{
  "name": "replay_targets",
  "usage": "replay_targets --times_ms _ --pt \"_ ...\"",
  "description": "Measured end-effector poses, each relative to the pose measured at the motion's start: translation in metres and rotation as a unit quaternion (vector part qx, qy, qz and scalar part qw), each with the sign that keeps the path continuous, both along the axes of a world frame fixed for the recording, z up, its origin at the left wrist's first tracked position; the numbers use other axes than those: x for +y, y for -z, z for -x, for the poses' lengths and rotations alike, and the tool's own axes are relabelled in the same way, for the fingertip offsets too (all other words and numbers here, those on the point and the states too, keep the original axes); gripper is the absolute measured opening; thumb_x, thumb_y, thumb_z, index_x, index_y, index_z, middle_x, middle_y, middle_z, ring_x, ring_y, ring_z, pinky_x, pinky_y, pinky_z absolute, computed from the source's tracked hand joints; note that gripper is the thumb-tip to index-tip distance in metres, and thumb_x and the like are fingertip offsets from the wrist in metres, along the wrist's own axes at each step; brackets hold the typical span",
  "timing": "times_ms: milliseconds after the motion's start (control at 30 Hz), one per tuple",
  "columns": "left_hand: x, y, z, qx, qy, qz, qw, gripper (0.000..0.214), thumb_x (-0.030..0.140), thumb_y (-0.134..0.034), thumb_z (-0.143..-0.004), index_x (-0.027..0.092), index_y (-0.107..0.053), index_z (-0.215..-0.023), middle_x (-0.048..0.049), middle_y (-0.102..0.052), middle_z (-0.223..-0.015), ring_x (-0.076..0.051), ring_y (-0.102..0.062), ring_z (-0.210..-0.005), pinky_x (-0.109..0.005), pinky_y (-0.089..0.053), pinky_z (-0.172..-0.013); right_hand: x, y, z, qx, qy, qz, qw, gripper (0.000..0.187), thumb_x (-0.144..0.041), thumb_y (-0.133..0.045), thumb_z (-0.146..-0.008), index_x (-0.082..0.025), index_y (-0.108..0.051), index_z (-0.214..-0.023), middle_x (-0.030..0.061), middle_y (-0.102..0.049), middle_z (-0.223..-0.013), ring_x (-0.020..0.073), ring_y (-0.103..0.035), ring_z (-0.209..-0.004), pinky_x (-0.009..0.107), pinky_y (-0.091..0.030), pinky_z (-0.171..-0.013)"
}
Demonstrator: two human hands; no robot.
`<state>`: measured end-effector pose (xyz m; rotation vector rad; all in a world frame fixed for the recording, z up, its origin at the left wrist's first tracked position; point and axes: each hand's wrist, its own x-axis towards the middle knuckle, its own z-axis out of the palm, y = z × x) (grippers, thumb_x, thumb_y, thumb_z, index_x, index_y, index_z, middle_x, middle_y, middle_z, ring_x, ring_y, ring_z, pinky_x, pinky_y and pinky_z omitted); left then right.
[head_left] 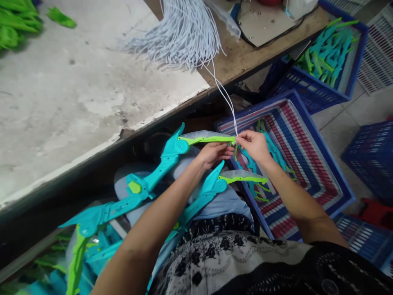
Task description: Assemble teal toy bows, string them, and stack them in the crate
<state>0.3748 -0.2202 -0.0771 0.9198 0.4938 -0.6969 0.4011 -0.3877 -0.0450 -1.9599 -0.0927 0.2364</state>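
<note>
A teal and lime-green plastic toy bow lies slantwise across my lap, reaching down to the lower left. My left hand grips it from below near the tip of its green limb, fingers curled. At that tip my right hand pinches a white cord between thumb and fingertips. The cord runs doubled from the tip up to a bundle of white cords on the table. The exact spot where cord meets tip is partly covered by my fingers. A second toy bow rests on my lap beneath my left forearm.
The worn table has its edge just beyond my hands. Green pieces sit at its far left. On my right stands a blue crate with a striped lining and several bow parts; another blue crate behind holds more.
</note>
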Motion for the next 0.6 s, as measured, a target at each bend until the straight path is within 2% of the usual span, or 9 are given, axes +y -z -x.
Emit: replay_targets --times_ms 167,267,367,433,533,600 --pt "-0.006 0.005 -0.002 -0.007 0.012 0.051 0.999 0.019 0.006 -0.051 -0.092 0.008 -0.069 -0.085 -0.0088 -0.073 -0.077 -0.013 -0.069 -0.066 -0.024 -0.054 -0.065 0.003 0.0 0.003 -0.101 -0.046 0.119 0.987 0.013 -0.028 -0.062 -0.08 -0.018 -0.071 -0.077 0.0016 -0.071 -0.074 0.0144 -0.062 -0.066 0.026 -0.046 -0.064" --pt "-0.008 0.008 -0.003 -0.009 0.01 0.071 0.997 0.014 0.006 -0.057 -0.089 0.008 -0.069 -0.084 -0.0073 -0.072 -0.073 -0.012 -0.069 -0.068 -0.023 -0.054 -0.069 0.002 0.001 0.003 -0.121 -0.073 0.144 0.98 0.012 -0.027 -0.064 -0.08 -0.019 -0.072 -0.077 0.002 -0.072 -0.077 0.0154 -0.063 -0.071 0.026 -0.046 -0.068" --pt "-0.01 0.01 -0.003 -0.012 0.0 0.06 0.998 0.005 0.008 -0.065 -0.085 0.009 -0.07 -0.083 -0.006 -0.073 -0.074 -0.01 -0.068 -0.068 -0.022 -0.054 -0.072 -0.001 0.007 0.002 -0.116 -0.068 0.095 0.986 0.014 -0.029 -0.064 -0.081 -0.02 -0.074 -0.079 0.0026 -0.071 -0.078 0.0157 -0.063 -0.074 0.027 -0.048 -0.071" --pt "-0.013 0.01 -0.003 -0.018 -0.01 0.046 0.999 0.004 0.011 -0.067 -0.084 0.01 -0.07 -0.082 -0.0056 -0.073 -0.074 -0.01 -0.067 -0.066 -0.023 -0.054 -0.072 -0.001 0.013 0.001 -0.103 -0.016 0.048 0.993 0.017 -0.034 -0.064 -0.081 -0.02 -0.075 -0.081 0.0036 -0.071 -0.082 0.0162 -0.063 -0.075 0.028 -0.05 -0.07" --pt "-0.02 0.008 -0.005 -0.026 -0.02 0.002 0.999 0.008 0.013 -0.066 -0.085 0.01 -0.068 -0.078 -0.0049 -0.071 -0.069 -0.01 -0.064 -0.059 -0.022 -0.052 -0.063 0.006 0.023 0.001 -0.036 0.058 -0.01 0.998 0.024 -0.041 -0.064 -0.08 -0.02 -0.074 -0.084 0.0037 -0.07 -0.083 0.0155 -0.06 -0.069 0.028 -0.049 -0.062" --pt "-0.02 0.003 -0.003 -0.035 -0.011 -0.051 0.998 0.012 0.013 -0.066 -0.083 0.01 -0.066 -0.072 -0.004 -0.069 -0.065 -0.009 -0.06 -0.054 -0.021 -0.049 -0.056 0.013 0.028 0.002 0.003 0.065 -0.025 0.998 0.026 -0.043 -0.064 -0.078 -0.019 -0.073 -0.084 0.002 -0.068 -0.076 0.0145 -0.058 -0.065 0.027 -0.047 -0.06"
